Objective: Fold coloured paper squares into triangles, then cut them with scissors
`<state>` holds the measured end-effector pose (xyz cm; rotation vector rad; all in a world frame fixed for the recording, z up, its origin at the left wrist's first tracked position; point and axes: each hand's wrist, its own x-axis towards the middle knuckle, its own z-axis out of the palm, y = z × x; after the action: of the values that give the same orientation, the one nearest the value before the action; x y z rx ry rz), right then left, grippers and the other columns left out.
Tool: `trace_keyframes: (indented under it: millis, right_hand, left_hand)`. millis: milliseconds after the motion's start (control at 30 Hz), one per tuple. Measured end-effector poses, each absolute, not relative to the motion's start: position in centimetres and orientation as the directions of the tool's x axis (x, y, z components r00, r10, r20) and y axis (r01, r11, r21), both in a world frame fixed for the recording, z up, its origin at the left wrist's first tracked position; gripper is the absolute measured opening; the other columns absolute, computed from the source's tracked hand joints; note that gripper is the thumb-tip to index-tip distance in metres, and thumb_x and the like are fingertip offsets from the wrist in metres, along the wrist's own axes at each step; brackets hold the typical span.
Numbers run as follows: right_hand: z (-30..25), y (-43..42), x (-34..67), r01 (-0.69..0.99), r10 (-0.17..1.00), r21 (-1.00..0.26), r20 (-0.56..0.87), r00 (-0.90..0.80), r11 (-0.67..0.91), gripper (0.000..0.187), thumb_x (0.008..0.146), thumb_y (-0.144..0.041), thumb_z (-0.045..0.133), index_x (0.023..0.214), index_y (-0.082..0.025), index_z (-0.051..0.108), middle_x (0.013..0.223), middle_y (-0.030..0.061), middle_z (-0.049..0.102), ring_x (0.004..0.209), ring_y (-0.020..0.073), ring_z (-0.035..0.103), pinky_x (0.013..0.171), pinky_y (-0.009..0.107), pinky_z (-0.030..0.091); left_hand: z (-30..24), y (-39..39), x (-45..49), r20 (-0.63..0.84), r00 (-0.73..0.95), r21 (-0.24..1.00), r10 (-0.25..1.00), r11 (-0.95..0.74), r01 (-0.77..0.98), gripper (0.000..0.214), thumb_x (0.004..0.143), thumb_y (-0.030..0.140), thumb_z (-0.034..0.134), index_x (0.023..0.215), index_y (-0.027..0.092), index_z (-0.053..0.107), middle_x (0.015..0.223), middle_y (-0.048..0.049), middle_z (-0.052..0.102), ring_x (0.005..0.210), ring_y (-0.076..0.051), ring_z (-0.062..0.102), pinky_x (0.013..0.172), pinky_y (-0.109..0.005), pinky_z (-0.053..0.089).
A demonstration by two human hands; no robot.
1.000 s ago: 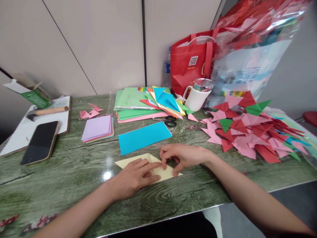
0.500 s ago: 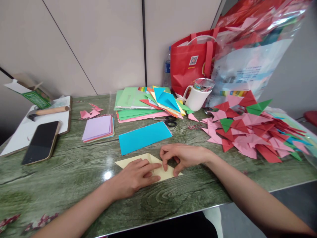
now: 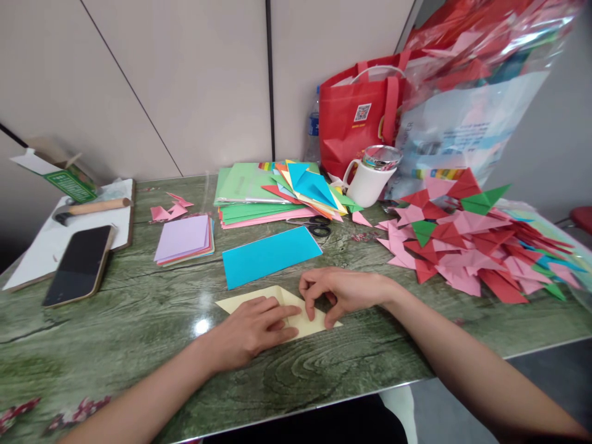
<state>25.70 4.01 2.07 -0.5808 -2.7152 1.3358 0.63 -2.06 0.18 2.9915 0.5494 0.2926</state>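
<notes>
A pale yellow folded paper (image 3: 245,299) lies on the table, pointed at its left and right ends, with a crease near its middle. My left hand (image 3: 252,330) rests flat over its left and middle part, fingers stretched out and pressing it down. On the paper's right part, my right hand (image 3: 335,293) touches down with bent fingers. Its thumb and fingertips stand apart there, with no pinch visible. Just behind the yellow paper is a blue paper strip (image 3: 272,256), longer than it is wide.
Behind are square paper sheets (image 3: 182,238), a green paper stack (image 3: 245,191), black scissors (image 3: 319,228) and a white mug (image 3: 367,182). Folded pink and red pieces (image 3: 462,240) heap at right. A phone (image 3: 81,265) and a hammer (image 3: 92,208) lie left. The table edge (image 3: 305,410) runs nearest me.
Both hands and the yellow paper keep their places. Only a very slight shift of the whole view shows.
</notes>
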Motion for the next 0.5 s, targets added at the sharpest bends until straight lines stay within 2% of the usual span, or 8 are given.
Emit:
trace_keyframes:
  millis: [233, 500]
  right_hand:
    - [2.06, 4.08, 25.69, 0.301, 0.357, -0.778, -0.106, -0.928, 0.552, 0.017, 0.072, -0.024, 0.077, 0.088, -0.020, 0.072, 0.095, 0.0014, 0.051, 0.079, 0.0113, 0.050, 0.060, 0.018, 0.037]
    - [1.99, 4.05, 25.73, 0.291, 0.351, -0.780, -0.098, -0.931, 0.554, 0.017, 0.072, -0.025, 0.078, 0.087, -0.019, 0.072, 0.094, 0.0014, 0.050, 0.078, 0.0111, 0.050, 0.061, 0.019, 0.037]
  left_hand:
    - [0.02, -2.02, 0.43, 0.157, 0.927, 0.121, 0.340, -0.938, 0.323, 0.030, 0.099, 0.014, 0.034, 0.119, 0.022, 0.056, 0.133, -0.0071, 0.053, 0.093, -0.021, 0.051, 0.074, -0.033, 0.042]
    - [0.34, -2.09, 0.59, 0.143, 0.929, 0.115, 0.340, -0.938, 0.326, 0.032, 0.101, 0.016, 0.029, 0.118, 0.021, 0.056, 0.131, -0.0067, 0.055, 0.092, -0.020, 0.051, 0.072, -0.032, 0.041]
